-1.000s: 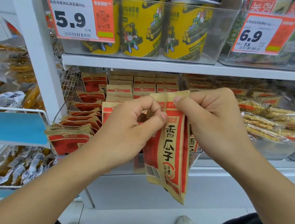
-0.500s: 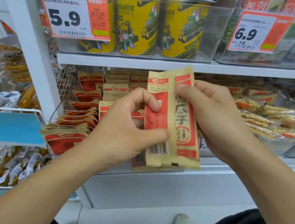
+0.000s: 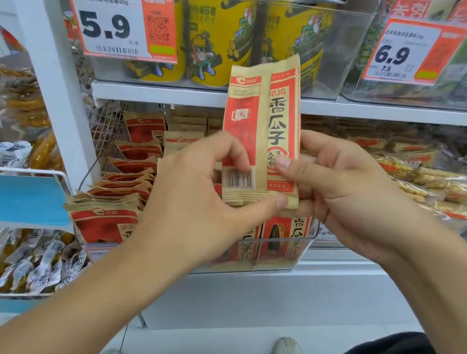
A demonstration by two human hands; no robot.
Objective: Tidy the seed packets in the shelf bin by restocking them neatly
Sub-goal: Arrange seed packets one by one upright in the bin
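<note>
From the head camera, a small stack of seed packets (image 3: pixel 261 130) stands upright in both hands, held in front of the clear shelf bin (image 3: pixel 303 243) and rising past the white shelf edge (image 3: pixel 160 94) above that bin. The left hand (image 3: pixel 195 198) pinches the bottom of the stack: its thumb lies across the lower seam and a fingertip presses beside the barcode. The right hand (image 3: pixel 341 189) grips the stack's right edge, thumb flat on the front label and the other fingers curled round behind.

More packets sit inside the bin: a leaning, fanned row (image 3: pixel 121 184) at its left side, flatter ones further back, and a few upright against the front wall below the hands. Above the bin, yellow tubs (image 3: pixel 219 35) fill the upper shelf behind a price tag (image 3: pixel 119 21).

The packets look light, thin and papery, with crimped seams at top and bottom; they would bend easily and probably slide over one another. The best hold is likely across the flat faces near the lower half, squeezing the stack so that the edges stay square. Gripping only the top seam would let the packets fan out. Lowering them into the gap behind the front wall seems the sensible next placement.
</note>
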